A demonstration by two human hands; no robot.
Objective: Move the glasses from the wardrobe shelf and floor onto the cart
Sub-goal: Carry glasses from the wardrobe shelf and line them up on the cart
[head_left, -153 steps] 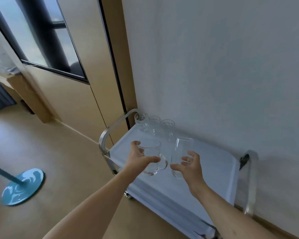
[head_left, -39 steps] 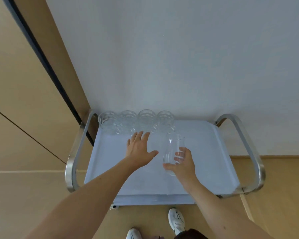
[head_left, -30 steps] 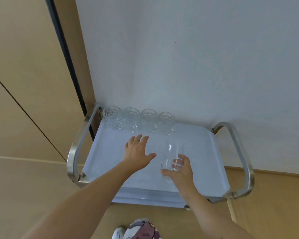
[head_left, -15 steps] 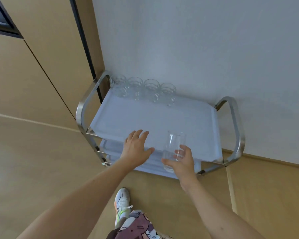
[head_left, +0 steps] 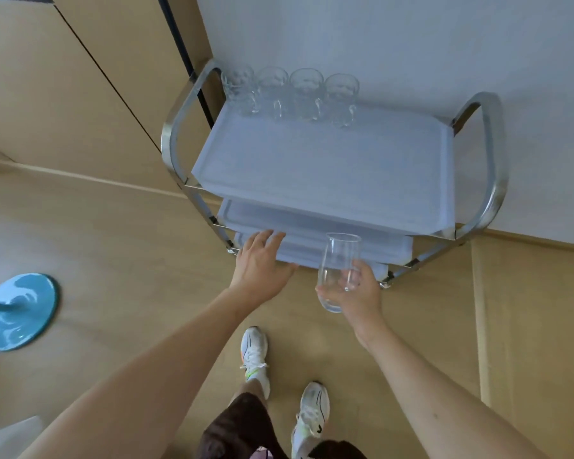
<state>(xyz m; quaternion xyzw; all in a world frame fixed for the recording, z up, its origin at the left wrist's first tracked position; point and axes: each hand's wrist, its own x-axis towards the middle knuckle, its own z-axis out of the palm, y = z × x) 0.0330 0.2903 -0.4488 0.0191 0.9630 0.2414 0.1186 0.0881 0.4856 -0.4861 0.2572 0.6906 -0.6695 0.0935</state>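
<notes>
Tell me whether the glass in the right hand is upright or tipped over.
Upright. The glass has its open rim on top and rounded base below, leaning only slightly, pinched by the right hand.

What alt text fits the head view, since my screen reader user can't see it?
A right hand holds a clear glass in front of a cart, beside an open left hand. Four mugs line the cart's back edge.

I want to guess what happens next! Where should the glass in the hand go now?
Probably up and forward onto the cart's top tray. The right hand holds the smooth glass off the cart, four handled glasses line the back edge, and bare tray lies in front of them.
</notes>
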